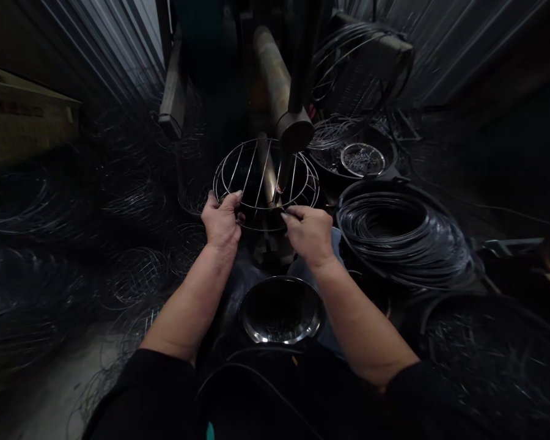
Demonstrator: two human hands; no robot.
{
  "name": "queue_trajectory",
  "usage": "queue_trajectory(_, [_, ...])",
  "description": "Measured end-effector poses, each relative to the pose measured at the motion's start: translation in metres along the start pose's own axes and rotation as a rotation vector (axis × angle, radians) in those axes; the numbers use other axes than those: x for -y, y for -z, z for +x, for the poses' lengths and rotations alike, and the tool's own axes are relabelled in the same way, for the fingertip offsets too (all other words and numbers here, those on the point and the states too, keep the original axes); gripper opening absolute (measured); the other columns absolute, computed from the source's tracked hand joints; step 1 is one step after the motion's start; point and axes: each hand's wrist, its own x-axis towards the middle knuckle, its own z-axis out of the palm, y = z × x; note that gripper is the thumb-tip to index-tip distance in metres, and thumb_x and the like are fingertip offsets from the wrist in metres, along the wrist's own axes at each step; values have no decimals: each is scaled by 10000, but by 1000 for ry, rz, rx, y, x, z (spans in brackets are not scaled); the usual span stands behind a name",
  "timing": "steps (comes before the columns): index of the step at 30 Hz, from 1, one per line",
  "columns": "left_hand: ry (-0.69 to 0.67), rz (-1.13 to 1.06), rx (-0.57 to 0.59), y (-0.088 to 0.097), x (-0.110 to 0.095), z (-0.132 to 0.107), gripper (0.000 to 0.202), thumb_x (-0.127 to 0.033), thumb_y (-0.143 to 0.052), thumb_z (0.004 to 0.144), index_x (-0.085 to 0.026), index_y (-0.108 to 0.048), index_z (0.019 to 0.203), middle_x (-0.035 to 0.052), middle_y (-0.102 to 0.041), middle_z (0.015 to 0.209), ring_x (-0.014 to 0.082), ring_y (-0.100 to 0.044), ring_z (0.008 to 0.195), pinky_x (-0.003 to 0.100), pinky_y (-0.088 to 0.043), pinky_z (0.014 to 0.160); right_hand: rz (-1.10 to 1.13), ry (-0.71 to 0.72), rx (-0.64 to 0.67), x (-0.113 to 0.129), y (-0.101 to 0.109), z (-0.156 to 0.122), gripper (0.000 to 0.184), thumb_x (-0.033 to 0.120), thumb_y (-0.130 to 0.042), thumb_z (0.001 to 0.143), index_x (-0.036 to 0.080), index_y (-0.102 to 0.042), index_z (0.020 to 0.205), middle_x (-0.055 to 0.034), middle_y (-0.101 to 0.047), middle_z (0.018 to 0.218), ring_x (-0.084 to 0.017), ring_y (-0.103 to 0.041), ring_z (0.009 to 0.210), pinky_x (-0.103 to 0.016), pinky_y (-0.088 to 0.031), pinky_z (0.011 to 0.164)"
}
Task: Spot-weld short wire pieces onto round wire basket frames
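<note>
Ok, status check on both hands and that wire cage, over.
Left hand and right hand both grip the near rim of the round wire cage. Cage sits under the machine's metal rod. Wire ring stack lies right, apart.

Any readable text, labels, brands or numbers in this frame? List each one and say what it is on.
None can be read.
Cardboard box at far left: faint reddish marks along its side, too blurred and dark to read.
Wire cage held by the left hand and right hand: no markings.
Wire coil, metal bowl and machine head: no label or number visible.
</note>
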Motion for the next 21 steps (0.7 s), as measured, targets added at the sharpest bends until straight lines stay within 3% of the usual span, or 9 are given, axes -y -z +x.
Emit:
queue_trajectory(7, [-26, -26, 5, -6, -1, 1, 484, -194, -766, 522, -224, -463, 899, -68, -493, 686, 79, -498, 552, 189, -326, 439, 323, -142, -84, 0, -17, 2, 185, 299, -609, 774, 168, -727, 829, 13, -636, 532, -164, -621, 475, -269, -493, 513])
queue_trajectory(11, [-35, -25, 33, -4, 2, 6, 451, -206, -777, 523, -217, -466, 849, -69, -500, 674, 70, -487, 531, 183, -322, 430, 468, -195, -121, -7, -22, -5, 200, 316, -650, 755, 146, -705, 846, -1, -667, 615, -171, -663, 521, -234, -485, 447])
queue_trajectory(21, [6, -63, 41, -4, 0, 15, 434, -161, -779, 525, -212, -523, 871, -69, -519, 670, 76, -517, 539, 186, -314, 425, 583, -216, -171, -10, -32, -7, 204, 327, -702, 710, 145, -680, 799, -15, -687, 713, -180, -695, 580, -232, -538, 458])
